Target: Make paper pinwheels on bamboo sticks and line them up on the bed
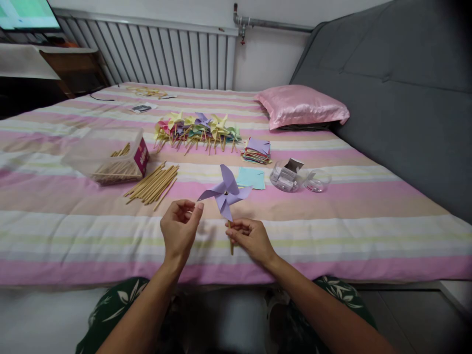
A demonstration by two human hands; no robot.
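A purple paper pinwheel (225,193) stands upright on a thin wooden stick over the near part of the striped bed (368,221). My right hand (250,239) grips the stick just below the paper. My left hand (180,227) is beside it with fingers loosely curled, the index fingertip touching the tip of the pinwheel's left blade; it holds nothing.
Loose wooden sticks (153,184) lie by a clear box of sticks (114,162). Further back is a heap of finished pinwheels (197,129), a stack of coloured paper squares (256,150), a blue square (251,178), clear tubs (287,176) and a pink pillow (300,106).
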